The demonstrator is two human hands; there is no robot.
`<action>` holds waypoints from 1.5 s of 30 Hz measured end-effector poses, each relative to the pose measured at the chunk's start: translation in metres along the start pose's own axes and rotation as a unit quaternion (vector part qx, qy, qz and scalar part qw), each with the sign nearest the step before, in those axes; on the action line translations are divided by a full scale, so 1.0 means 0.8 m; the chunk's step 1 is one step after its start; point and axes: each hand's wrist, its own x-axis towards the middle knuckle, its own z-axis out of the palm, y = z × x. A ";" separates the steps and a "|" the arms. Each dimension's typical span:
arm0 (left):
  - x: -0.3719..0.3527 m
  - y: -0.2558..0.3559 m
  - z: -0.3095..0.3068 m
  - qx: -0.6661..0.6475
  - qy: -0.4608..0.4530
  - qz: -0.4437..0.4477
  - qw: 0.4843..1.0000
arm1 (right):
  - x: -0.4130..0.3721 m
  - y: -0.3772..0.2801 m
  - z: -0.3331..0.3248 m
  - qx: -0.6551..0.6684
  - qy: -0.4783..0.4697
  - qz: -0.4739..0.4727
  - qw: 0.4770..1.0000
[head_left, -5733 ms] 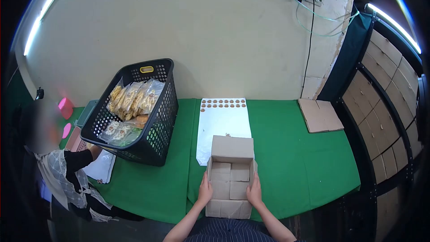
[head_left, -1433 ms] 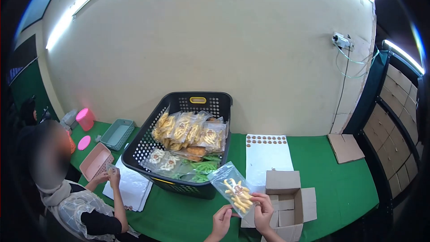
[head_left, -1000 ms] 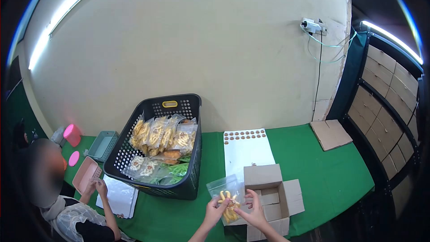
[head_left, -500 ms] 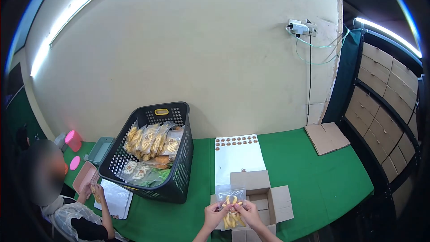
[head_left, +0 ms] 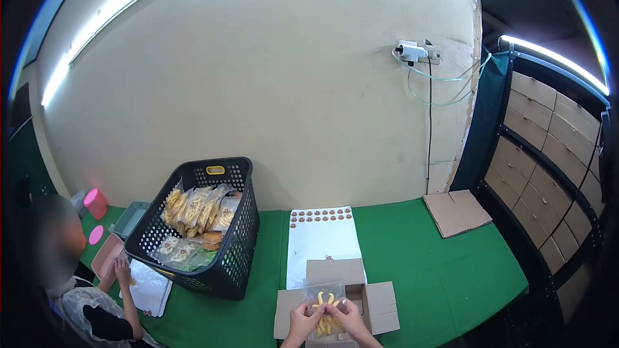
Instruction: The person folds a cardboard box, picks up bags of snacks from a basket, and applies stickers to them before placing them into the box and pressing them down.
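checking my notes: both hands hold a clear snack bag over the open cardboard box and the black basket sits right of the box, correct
No: the head view shows the black basket left of the open cardboard box, not right. The left hand and right hand do hold the clear snack bag over it.

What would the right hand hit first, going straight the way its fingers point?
The snack bag that the right hand pinches; just past it, probably the left hand, over the open cardboard box. Depth is unclear.
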 end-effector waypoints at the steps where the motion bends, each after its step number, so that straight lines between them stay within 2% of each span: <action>1: 0.001 -0.005 0.003 0.006 0.007 0.008 1.000 | -0.002 -0.001 -0.001 -0.011 0.003 -0.009 1.000; 5: 0.003 -0.002 0.016 -0.065 -0.020 0.036 0.997 | -0.004 -0.011 -0.007 -0.044 0.044 -0.033 0.998; 8: 0.008 -0.007 0.018 -0.053 -0.066 0.046 0.995 | -0.001 0.006 -0.024 0.102 0.084 0.009 0.991; 10: 0.010 0.008 0.019 -0.037 -0.089 0.044 0.994 | 0.002 0.003 -0.027 0.077 0.092 -0.005 0.993; 13: 0.012 0.009 0.021 -0.069 -0.072 0.044 0.994 | 0.007 0.009 -0.034 0.041 0.078 0.004 0.996; 16: 0.018 -0.015 0.019 -0.082 -0.066 0.000 0.994 | 0.015 0.015 -0.033 0.040 0.063 0.009 0.997; 19: 0.021 -0.032 0.019 -0.135 -0.066 0.059 0.987 | 0.020 0.015 -0.022 0.033 0.053 -0.002 0.998; 22: 0.019 -0.040 0.008 -0.078 -0.070 0.000 0.995 | 0.016 0.001 -0.006 -0.001 0.030 -0.005 1.000; 24: 0.018 -0.042 0.004 -0.125 -0.073 -0.011 0.989 | 0.016 -0.003 -0.001 -0.028 0.003 -0.006 1.000; 27: 0.018 -0.035 -0.005 -0.116 -0.092 -0.016 0.989 | 0.019 0.010 0.003 -0.057 0.038 -0.027 0.997; 30: 0.021 -0.035 -0.018 -0.062 -0.118 -0.037 0.990 | 0.032 0.040 -0.009 -0.104 -0.048 0.109 0.987; 33: 0.024 -0.029 -0.036 -0.041 -0.155 -0.055 0.985 | 0.038 0.073 -0.006 -0.146 -0.030 0.086 0.985; 36: 0.021 -0.042 -0.051 -0.083 -0.186 -0.050 0.978 | 0.024 0.070 0.029 0.000 0.111 -0.020 0.994; 39: 0.020 -0.073 -0.062 -0.124 -0.198 -0.051 0.971 | 0.025 0.072 0.038 0.008 0.100 0.002 0.995; 40: 0.019 -0.082 -0.064 -0.136 -0.200 -0.057 0.969 | 0.026 0.077 0.041 0.010 0.092 0.001 0.996; 43: 0.011 -0.100 -0.067 -0.126 -0.127 -0.022 0.984 | 0.025 0.088 0.054 0.013 0.074 0.001 0.997; 45: 0.004 -0.068 -0.078 -0.102 -0.075 -0.086 0.988 | 0.020 0.080 0.073 0.015 0.061 0.000 0.998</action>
